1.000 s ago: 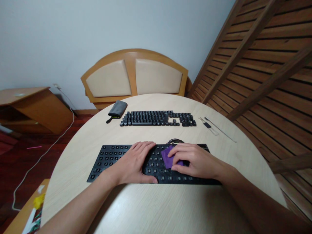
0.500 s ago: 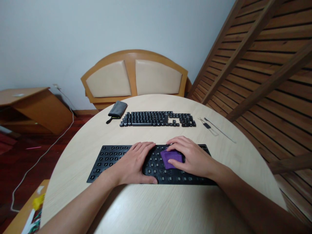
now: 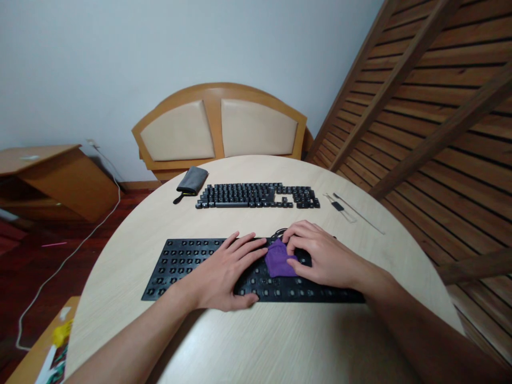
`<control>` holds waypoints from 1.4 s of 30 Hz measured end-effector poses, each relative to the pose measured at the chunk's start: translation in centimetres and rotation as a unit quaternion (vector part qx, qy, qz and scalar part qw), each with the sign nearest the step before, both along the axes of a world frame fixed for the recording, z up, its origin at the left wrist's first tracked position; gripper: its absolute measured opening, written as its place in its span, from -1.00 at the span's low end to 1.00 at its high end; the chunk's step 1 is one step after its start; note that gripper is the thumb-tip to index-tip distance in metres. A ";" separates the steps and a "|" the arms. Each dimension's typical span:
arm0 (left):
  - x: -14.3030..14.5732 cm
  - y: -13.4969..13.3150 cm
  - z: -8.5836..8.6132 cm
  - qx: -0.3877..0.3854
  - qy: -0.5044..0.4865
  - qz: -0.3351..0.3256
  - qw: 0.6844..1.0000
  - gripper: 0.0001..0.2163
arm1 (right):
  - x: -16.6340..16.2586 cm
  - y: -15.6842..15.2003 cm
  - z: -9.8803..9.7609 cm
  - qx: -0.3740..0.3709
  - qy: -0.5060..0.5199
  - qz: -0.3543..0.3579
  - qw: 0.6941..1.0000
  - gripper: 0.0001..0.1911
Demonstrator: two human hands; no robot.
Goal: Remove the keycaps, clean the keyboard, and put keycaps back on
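Observation:
A black keyboard base (image 3: 188, 261) with its keycaps off lies across the near part of the round table. My left hand (image 3: 226, 269) rests on its middle, fingers spread, with the thumb by the near edge. A purple cloth (image 3: 280, 258) lies on the base right of that hand. Pinched between thumb and bent fingers, the cloth's right side is in my right hand (image 3: 316, 250). My right hand and forearm hide much of the base's right part. Behind the base a piece of black cable (image 3: 278, 232) shows.
Loose black keycaps (image 3: 244, 196) stand in keyboard order farther back, with a grey pouch (image 3: 192, 180) to their left. A wire keycap puller (image 3: 338, 206) and a thin rod (image 3: 360, 214) lie at the right. Beyond the table stands a padded wooden headboard (image 3: 216, 128).
My left hand's fingers have spread and reach farther right, close to the cloth. My right hand's fingers have bent more, and the cloth looks more bunched. The cable has come into sight.

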State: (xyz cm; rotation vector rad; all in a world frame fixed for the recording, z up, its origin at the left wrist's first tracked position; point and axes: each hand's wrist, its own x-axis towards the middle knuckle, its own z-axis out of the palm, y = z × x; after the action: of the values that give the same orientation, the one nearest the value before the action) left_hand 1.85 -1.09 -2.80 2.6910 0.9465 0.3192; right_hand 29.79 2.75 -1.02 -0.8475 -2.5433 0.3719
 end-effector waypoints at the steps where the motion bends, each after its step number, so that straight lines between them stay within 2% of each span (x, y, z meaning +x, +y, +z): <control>1: 0.1 0.0 0.0 -0.001 -0.001 -0.002 1.000 -0.15 | 0.0 0.0 0.1 0.005 0.006 0.008 1.000 -0.94; 6: 0.0 0.0 0.0 -0.007 -0.002 -0.008 1.000 -0.12 | -0.5 0.1 0.2 0.033 0.035 0.018 0.999 -0.93; 14: 0.1 0.0 0.3 0.000 0.001 -0.018 1.000 -0.25 | -1.5 0.6 -1.9 -0.002 0.032 -0.043 0.999 -0.95; 18: 0.1 -0.2 0.4 0.002 0.008 -0.015 1.000 -0.25 | -1.4 0.7 -1.8 0.026 0.044 -0.055 0.997 -0.98; 21: 0.1 -0.2 0.3 0.009 -0.003 -0.013 1.000 -0.25 | -1.2 0.6 -1.5 0.059 0.048 -0.021 0.997 -0.94; 24: 0.1 -0.2 0.2 0.018 -0.018 -0.016 1.000 -0.27 | -0.9 0.4 -1.2 0.053 0.038 0.051 0.997 -0.85; 26: 0.1 -0.2 0.2 0.014 -0.021 -0.020 0.999 -0.27 | -0.9 0.3 -1.2 0.043 0.026 0.068 0.996 -0.73; 28: 0.2 -0.1 0.2 0.006 -0.020 -0.019 1.000 -0.24 | -0.9 0.4 -1.5 0.043 0.019 0.062 0.997 -0.70; 32: 0.1 -0.2 0.1 -0.003 -0.016 -0.004 1.000 -0.14 | -0.8 0.7 -1.6 0.057 0.028 0.042 0.997 -0.81; 39: 0.1 -0.2 0.1 0.001 0.008 0.014 1.000 -0.08 | 1.0 1.6 -0.3 0.155 0.043 -0.068 0.985 -0.78; 42: 0.2 -0.2 0.1 0.000 0.009 0.014 1.000 -0.07 | 1.1 1.6 -0.5 0.133 0.012 -0.026 0.991 -0.79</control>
State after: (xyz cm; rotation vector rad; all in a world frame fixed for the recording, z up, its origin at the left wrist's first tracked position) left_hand 2.01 -1.25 -2.71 2.6863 0.9906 0.3024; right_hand 30.86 4.39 -1.52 -0.7982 -2.4700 0.0240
